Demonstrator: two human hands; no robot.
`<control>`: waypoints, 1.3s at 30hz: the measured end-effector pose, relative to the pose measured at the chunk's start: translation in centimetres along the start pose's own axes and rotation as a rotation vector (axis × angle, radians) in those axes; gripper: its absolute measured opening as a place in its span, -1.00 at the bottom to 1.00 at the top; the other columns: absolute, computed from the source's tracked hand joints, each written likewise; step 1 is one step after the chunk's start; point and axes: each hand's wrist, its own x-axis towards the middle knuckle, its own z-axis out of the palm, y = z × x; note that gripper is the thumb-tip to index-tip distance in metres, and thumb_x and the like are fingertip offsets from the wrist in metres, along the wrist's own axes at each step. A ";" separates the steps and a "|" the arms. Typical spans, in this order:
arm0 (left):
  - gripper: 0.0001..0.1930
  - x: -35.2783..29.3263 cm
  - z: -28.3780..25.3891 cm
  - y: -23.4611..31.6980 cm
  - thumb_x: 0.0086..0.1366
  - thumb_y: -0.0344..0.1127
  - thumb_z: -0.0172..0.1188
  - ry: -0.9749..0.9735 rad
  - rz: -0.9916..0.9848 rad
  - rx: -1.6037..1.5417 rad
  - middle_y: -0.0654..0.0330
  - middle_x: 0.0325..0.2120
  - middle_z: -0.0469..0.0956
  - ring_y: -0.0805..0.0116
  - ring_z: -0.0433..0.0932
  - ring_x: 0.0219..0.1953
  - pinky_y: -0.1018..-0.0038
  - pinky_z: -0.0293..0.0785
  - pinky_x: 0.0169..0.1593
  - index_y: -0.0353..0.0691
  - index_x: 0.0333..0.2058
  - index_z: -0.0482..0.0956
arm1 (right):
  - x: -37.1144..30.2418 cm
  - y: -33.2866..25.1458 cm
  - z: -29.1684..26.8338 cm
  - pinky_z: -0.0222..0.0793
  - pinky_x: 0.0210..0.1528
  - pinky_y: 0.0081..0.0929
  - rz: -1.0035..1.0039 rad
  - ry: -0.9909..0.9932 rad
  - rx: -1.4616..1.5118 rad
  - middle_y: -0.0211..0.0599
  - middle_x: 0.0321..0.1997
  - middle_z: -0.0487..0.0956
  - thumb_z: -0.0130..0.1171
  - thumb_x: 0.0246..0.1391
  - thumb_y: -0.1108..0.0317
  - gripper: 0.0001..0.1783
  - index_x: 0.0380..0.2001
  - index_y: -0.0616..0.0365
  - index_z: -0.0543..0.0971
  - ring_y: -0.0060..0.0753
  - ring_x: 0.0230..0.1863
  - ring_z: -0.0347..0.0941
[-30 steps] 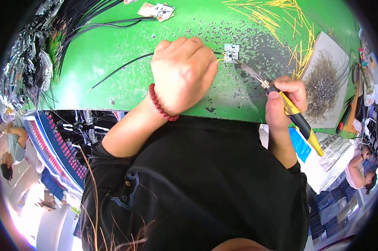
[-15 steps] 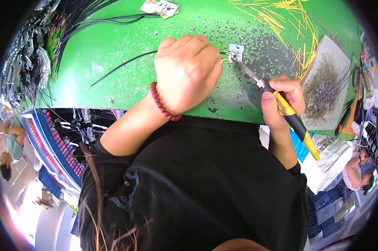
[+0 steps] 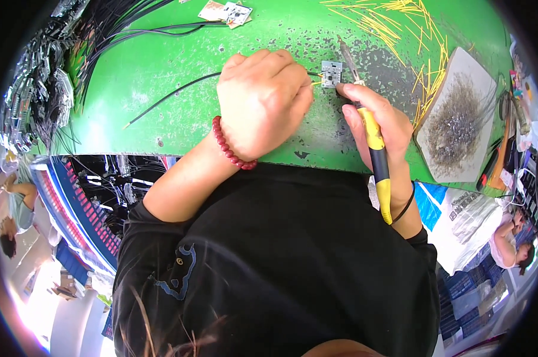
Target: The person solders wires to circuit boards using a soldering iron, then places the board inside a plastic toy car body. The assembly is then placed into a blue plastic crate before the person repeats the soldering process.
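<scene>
My left hand [image 3: 264, 106] is closed over a thin black cable [image 3: 172, 95], whose free end trails out to the left across the table. At the other side of the hand its fine wires, one of them yellow, reach the left edge of a small white circuit board [image 3: 332, 75]. The fingertips of this hand are hidden beneath it. My right hand [image 3: 388, 122] grips a yellow and black soldering iron [image 3: 374, 135]. The iron's tip points away from me, above and right of the board. A right fingertip is at the board's lower right corner; whether it touches, I cannot tell.
A worn green table [image 3: 179, 131] carries loose yellow wires [image 3: 379, 33] at the far right. A grey slab [image 3: 459, 119] with dark residue lies right. Another board [image 3: 238, 13] with black cables is at the far left. Two people are at the sides.
The soldering iron's tip has lifted off the board and swung up and away. My right hand has moved left, close to the board. The left hand has hardly moved.
</scene>
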 end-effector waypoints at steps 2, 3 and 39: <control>-0.88 0.0 -0.5 -0.4 -0.11 -0.48 0.34 0.005 -0.041 -0.074 0.25 -0.57 0.52 0.30 0.51 -0.48 0.42 0.34 -0.37 -0.15 -0.58 0.56 | -0.1 0.0 -0.1 0.43 -0.50 -0.56 0.036 -0.009 -0.006 -0.23 -0.36 0.66 0.36 -0.11 0.55 -0.62 -0.15 0.05 0.62 -0.43 -0.56 0.54; -0.88 -0.1 -1.1 -0.8 -0.10 -0.50 0.34 0.012 -0.073 -0.127 0.21 -0.56 0.54 0.27 0.52 -0.46 0.43 0.37 -0.34 -0.18 -0.57 0.57 | -0.1 0.0 -0.1 0.42 -0.50 -0.56 0.037 -0.020 -0.029 -0.24 -0.36 0.65 0.36 -0.10 0.53 -0.63 -0.15 0.04 0.62 -0.43 -0.56 0.53; -0.83 1.2 0.2 0.8 -0.15 -0.41 0.35 -0.092 0.044 0.017 0.34 -0.52 0.44 0.34 0.44 -0.47 0.37 0.21 -0.30 -0.11 -0.62 0.48 | -1.9 -0.3 -3.0 0.17 -0.48 -0.65 0.216 0.055 0.307 -0.28 -0.44 0.47 0.33 -0.02 0.45 -0.73 -0.32 0.20 0.41 -0.63 -0.50 0.28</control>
